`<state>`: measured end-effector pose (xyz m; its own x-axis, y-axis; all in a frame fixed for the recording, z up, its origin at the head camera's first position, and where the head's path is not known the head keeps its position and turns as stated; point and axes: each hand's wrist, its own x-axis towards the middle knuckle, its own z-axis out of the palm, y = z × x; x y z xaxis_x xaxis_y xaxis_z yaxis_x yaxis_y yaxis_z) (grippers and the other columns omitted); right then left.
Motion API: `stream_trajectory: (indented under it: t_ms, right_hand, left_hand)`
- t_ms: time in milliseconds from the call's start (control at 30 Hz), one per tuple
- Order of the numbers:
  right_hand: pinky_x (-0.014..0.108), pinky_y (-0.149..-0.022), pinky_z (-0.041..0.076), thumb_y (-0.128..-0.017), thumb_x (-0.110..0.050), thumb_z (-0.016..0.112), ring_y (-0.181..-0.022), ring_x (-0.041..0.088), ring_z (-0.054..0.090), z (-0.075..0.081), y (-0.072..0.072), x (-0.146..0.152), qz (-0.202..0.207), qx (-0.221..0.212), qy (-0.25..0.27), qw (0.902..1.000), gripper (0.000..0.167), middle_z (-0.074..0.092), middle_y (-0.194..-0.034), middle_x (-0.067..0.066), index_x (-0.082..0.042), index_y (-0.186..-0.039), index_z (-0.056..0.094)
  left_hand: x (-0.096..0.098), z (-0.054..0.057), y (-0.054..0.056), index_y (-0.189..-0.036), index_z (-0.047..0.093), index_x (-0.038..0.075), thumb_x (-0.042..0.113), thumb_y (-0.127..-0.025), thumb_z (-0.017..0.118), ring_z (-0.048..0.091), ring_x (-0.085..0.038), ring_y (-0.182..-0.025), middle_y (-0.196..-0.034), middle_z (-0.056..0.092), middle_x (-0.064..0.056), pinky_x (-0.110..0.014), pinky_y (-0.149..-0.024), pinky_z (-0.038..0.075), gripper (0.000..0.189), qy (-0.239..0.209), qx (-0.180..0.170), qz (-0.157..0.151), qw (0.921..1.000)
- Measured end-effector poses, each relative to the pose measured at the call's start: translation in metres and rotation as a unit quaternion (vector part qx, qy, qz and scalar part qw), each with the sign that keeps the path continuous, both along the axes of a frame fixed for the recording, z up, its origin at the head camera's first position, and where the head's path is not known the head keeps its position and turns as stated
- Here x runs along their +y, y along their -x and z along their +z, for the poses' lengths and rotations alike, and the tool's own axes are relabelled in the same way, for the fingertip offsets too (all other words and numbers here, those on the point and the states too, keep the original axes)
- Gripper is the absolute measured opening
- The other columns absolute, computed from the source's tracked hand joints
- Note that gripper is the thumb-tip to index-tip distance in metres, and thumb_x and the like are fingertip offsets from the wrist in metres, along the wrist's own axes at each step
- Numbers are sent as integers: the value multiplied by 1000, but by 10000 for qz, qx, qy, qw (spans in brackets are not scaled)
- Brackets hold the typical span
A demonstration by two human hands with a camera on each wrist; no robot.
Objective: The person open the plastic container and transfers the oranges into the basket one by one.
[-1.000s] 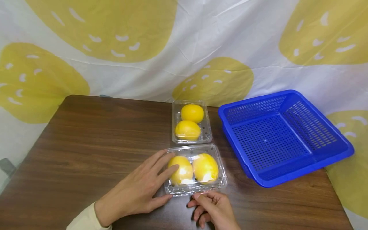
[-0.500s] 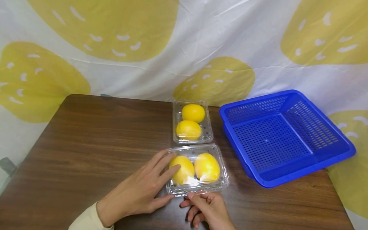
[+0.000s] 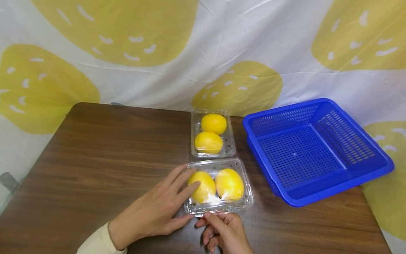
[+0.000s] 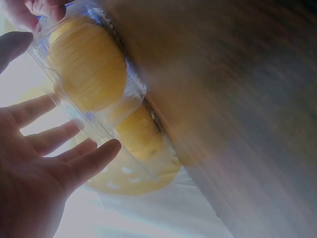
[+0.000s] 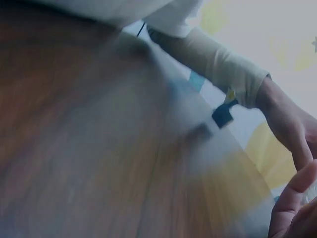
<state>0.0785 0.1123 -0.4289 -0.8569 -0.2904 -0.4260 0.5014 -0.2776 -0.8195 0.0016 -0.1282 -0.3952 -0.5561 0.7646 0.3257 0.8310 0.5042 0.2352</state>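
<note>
A clear plastic clamshell box [image 3: 236, 206] with two yellow, lemon-like fruits [image 3: 229, 184] lies on the table, its lid down. My left hand [image 3: 155, 208] rests on its left side, fingers spread over the lid and thumb near the front left corner. In the left wrist view those fingers [image 4: 94, 158] look nearly straight beside the box. At the front rim my right hand [image 3: 225, 233] pinches the edge between thumb and forefinger, its other fingers curled beneath. Just behind stands a second clear box [image 3: 229, 141] with two more such fruits [image 3: 208, 142].
A blue perforated plastic basket [image 3: 344, 185] stands on the right of the brown wooden table [image 3: 127, 141], with nothing visible inside. Behind the table hangs a white curtain [image 3: 152, 84] with yellow prints. A small dark device [image 5: 223, 117] sits by the left cuff.
My right hand has slid leftward along the front rim of the near box. The left hand has stayed on its left side, and the boxes and basket keep their places.
</note>
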Motion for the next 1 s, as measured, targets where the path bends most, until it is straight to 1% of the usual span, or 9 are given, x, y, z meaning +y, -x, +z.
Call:
stream_trajectory:
  t_ms: [100, 200, 367, 467, 700, 800, 867, 933, 1000]
  right_hand:
    - [19, -45, 51, -108, -15, 65, -56, 6, 62, 1, 0, -2, -165, -54, 218, 9996, 25, 79, -87, 5, 3, -101, 81]
    - [18, -45, 49, -105, -13, 65, -55, 6, 60, 2, 0, -4, -320, -125, 251, 9991, 22, 80, -88, 3, -3, -99, 82]
    - [18, -44, 46, -103, -11, 64, -54, 6, 57, 3, 0, -4, -379, -122, 135, 9991, 21, 80, -86, 4, -1, -98, 82]
    - [17, -44, 45, -103, -10, 64, -55, 5, 57, 2, 0, -3, -359, -89, 158, 9992, 21, 80, -86, 5, -2, -98, 83]
    - [17, -46, 46, -103, -10, 63, -56, 5, 57, 1, -2, -1, -241, -65, 208, 9995, 22, 79, -86, 3, -5, -97, 84]
    - [17, -46, 46, -104, -10, 63, -57, 5, 58, 1, -2, -1, -225, -48, 204, 9995, 22, 79, -86, 3, -4, -97, 84]
    - [17, -46, 46, -103, -10, 63, -58, 6, 58, 2, -2, -2, -234, -42, 189, 9995, 22, 79, -86, 4, -3, -98, 83]
    - [17, -46, 46, -103, -10, 64, -58, 6, 58, 2, -1, -2, -251, -66, 166, 9995, 22, 79, -86, 4, -2, -98, 83]
    - [17, -45, 46, -103, -9, 64, -57, 6, 58, 2, -1, -1, -266, -100, 125, 9995, 21, 79, -86, 5, -2, -98, 83]
  left_hand:
    - [1, 1, 0, -150, 61, 7, 48, -90, 87, 43, -46, -153, -163, 49, -22, -59, -118, 51, 77, 31, 153, 28, 9999]
    - [3, 2, 1, -148, 62, 7, 50, -89, 87, 45, -46, -151, -161, 51, -23, -60, -120, 49, 77, 48, 240, 63, 9997]
    - [4, 3, 1, -147, 64, 7, 49, -88, 89, 46, -50, -151, -159, 53, -24, -62, -119, 49, 77, -12, 191, 53, 9998]
    - [5, 3, 2, -145, 65, 7, 47, -87, 90, 50, -51, -148, -159, 54, -25, -63, -119, 48, 75, -72, 185, 33, 9998]
    - [6, 3, 4, -141, 67, 5, 46, -82, 92, 62, -52, -136, -153, 59, -27, -60, -116, 51, 76, -171, 402, -40, 9990]
    - [6, 3, 5, -141, 66, 5, 46, -82, 91, 65, -52, -132, -152, 60, -28, -54, -100, 64, 76, -148, 471, -48, 9988]
    - [6, 3, 5, -140, 65, 4, 46, -82, 91, 67, -52, -129, -151, 61, -29, -45, -82, 69, 76, -141, 517, -70, 9985]
    - [6, 4, 6, -140, 64, 3, 46, -82, 91, 69, -53, -126, -149, 62, -30, -36, -64, 68, 77, -95, 584, -91, 9982]
    - [7, 5, 6, -139, 64, 1, 46, -82, 91, 71, -52, -124, -148, 63, -31, -32, -56, 65, 77, -20, 665, -126, 9977]
